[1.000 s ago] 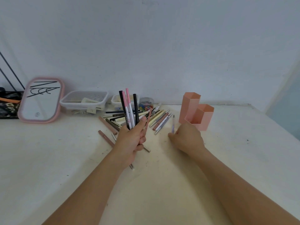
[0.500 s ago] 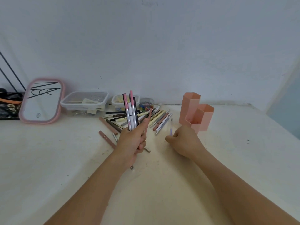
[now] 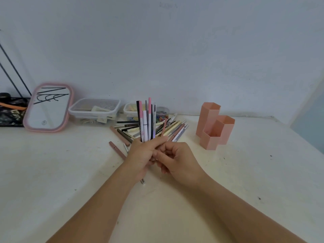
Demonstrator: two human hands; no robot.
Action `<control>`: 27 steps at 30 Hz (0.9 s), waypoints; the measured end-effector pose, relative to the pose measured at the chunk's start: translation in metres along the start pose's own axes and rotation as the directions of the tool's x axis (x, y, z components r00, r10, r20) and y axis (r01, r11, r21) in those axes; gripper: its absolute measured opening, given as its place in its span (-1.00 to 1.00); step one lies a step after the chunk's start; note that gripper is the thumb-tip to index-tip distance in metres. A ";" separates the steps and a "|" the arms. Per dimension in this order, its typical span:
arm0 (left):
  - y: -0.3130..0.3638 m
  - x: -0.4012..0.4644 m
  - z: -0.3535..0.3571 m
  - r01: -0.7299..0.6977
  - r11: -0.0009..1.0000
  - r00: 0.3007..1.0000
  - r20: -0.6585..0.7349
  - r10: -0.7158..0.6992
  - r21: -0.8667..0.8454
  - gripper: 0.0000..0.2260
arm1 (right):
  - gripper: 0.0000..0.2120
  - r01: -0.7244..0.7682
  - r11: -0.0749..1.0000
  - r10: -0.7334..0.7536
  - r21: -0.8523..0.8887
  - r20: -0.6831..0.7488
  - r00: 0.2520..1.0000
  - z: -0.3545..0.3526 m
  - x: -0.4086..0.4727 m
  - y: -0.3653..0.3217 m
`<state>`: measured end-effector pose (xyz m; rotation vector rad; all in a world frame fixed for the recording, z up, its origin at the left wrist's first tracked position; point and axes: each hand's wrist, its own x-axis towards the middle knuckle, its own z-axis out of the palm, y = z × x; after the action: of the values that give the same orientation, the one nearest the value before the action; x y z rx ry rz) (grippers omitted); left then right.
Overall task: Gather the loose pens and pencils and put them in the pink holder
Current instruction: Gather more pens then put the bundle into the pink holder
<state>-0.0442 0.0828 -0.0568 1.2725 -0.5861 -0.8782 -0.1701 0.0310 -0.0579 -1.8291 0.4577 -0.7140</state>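
Pink holder (image 3: 214,127) upright on the white table (image 3: 245,172), three joined hexagonal tubes, tallest at back; visible openings look empty, inside not fully seen. Left of holder, loose pile of pens and pencils (image 3: 168,128) fanned on the table, a few brown ones (image 3: 117,149) strayed further left. Left of holder and nearer the camera, left hand (image 3: 143,153) fisted around an upright bundle of pens (image 3: 146,120): black, pink, white, grey, tips up, lower ends poking out under the fist. Right hand (image 3: 177,158) touching the left, fingers curled and pinching a thin pinkish pencil (image 3: 164,128) that leans against the bundle. Far left of holder, against the wall, clear plastic box (image 3: 94,109) with lid, holding paper scraps and small metal bits, contents unclear. Between that box and holder, smaller clear tub (image 3: 130,109) with yellowish items, and a small round jar (image 3: 162,112) of coloured bits behind the pile. Furthest left of holder, pink-framed mirror (image 3: 48,107) leaning, reflecting black lines, small round logo at bottom unreadable. Print on white pen barrel too small to read.
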 end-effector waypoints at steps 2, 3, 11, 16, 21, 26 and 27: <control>-0.001 0.003 -0.001 0.000 1.000 1.000 -0.004 0.000 -0.006 -0.70 | -0.74 -0.107 0.994 0.108 0.025 -0.070 0.992 -0.010 0.004 0.009; 0.000 0.003 0.000 0.003 1.000 1.000 0.001 -0.003 -0.006 -0.66 | -0.76 -0.131 0.991 0.125 -0.030 -0.155 0.980 -0.018 0.008 0.016; 0.006 -0.008 0.010 0.095 0.994 0.993 -0.071 -0.098 -0.047 -0.70 | -0.78 -0.190 0.656 0.051 -0.730 -0.209 0.977 -0.034 0.026 0.034; 0.005 -0.008 0.007 0.105 0.993 0.994 -0.004 -0.106 -0.057 -0.68 | -0.89 -0.225 0.706 0.023 -0.671 -0.296 0.955 -0.036 0.025 0.033; 0.005 -0.005 0.002 0.097 0.995 0.995 -0.015 -0.097 -0.030 -0.66 | -0.81 -0.329 0.655 0.069 -0.680 -0.380 0.922 -0.037 0.024 0.032; 0.004 -0.004 0.002 0.095 0.995 0.995 -0.032 -0.096 -0.035 -0.65 | -0.71 -0.465 0.534 0.183 -0.706 -0.441 0.879 -0.044 0.025 0.028; 0.005 -0.003 0.002 0.095 0.995 0.995 -0.031 -0.097 -0.037 -0.65 | -0.71 -0.473 0.525 0.197 -0.707 -0.440 0.876 -0.046 0.025 0.026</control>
<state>-0.0468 0.0844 -0.0515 1.2887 -0.4843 -0.9415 -0.1814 -0.0259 -0.0641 -2.3457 1.5302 -0.5375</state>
